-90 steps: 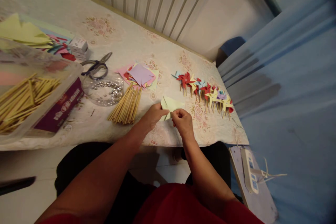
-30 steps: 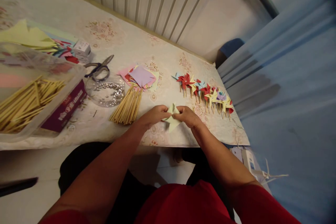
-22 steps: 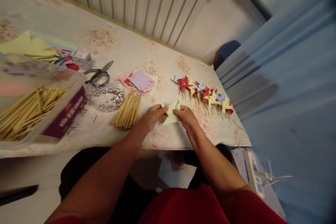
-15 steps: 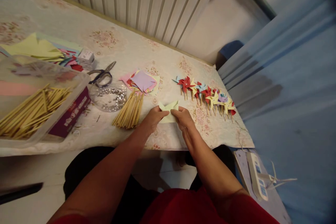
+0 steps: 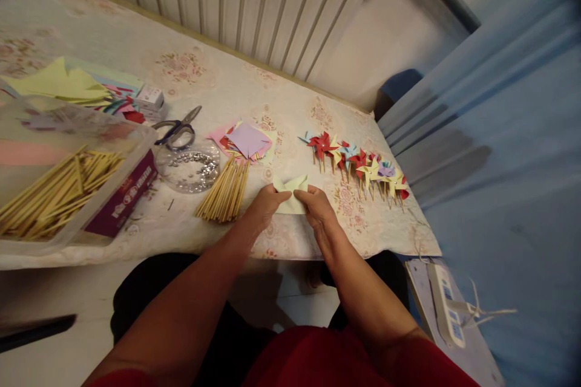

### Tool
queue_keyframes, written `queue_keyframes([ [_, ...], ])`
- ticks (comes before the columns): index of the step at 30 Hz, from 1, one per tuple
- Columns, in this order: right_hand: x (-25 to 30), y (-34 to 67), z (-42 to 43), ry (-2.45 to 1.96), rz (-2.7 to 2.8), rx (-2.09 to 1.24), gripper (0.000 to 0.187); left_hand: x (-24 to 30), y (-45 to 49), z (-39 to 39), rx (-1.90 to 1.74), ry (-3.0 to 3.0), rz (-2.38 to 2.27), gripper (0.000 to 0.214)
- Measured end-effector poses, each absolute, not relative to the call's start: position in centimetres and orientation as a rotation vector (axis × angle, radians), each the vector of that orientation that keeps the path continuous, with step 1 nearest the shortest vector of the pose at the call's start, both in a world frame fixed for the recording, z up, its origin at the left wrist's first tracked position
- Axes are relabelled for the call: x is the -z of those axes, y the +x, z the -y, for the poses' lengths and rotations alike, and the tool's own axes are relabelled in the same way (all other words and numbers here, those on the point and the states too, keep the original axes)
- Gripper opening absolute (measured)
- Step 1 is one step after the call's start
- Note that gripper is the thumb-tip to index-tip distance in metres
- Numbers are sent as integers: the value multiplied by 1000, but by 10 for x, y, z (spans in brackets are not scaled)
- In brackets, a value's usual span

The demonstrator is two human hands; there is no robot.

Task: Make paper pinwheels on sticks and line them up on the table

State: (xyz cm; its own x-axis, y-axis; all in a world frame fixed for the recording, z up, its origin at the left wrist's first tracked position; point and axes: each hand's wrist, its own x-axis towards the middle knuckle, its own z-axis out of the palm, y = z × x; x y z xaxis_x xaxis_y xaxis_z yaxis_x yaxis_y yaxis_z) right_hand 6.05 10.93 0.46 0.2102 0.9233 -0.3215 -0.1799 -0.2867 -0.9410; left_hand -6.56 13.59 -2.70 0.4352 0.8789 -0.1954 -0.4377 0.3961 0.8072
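A pale yellow-green sheet of paper [image 5: 292, 204] is pinched between both hands near the table's front edge, its upper corners bent inward. My left hand [image 5: 266, 204] grips its left side, thumb on top; my right hand [image 5: 316, 201] grips the right side the same way. The thumbs almost meet near the sheet's middle, and the fingers beneath are hidden. Left of my hands lies a fanned bundle of thin wooden sticks [image 5: 226, 191]. Just beyond it is a pile of coloured paper squares [image 5: 249, 139], a purple one on top. Finished paper pinwheels [image 5: 358, 161] on sticks lie to the right.
A clear plastic bin [image 5: 143, 144] of sticks stands at left. Beside it are a round dish of small metal pieces [image 5: 190, 169], scissors [image 5: 179, 128], a small white box [image 5: 149, 98] and yellow paper sheets [image 5: 59, 84]. A power strip [image 5: 447, 308] sits at lower right, near a blue curtain [image 5: 503, 133].
Almost nothing differs. Both hands keep their pinch on the paper in the same spot, and the whole view has shifted very slightly.
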Motion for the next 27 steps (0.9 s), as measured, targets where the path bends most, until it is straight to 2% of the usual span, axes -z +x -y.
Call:
queue_keyframes([
  [7, -12, 73, -101, -1382, 727, -1257, 26, 16, -68, -135, -908, 646, -659, 38],
  [14, -17, 90, -82, -1481, 935, -641, 20, 11, -70, -133, -905, 616, -718, 33],
  [19, -16, 93, -72, -1455, 1246, -778, 11, 8, -73, -132, -893, 654, -717, 30],
  [27, -5, 97, -71, -1464, 1461, -889, 15, 4, -74, -133, -860, 701, -656, 26],
])
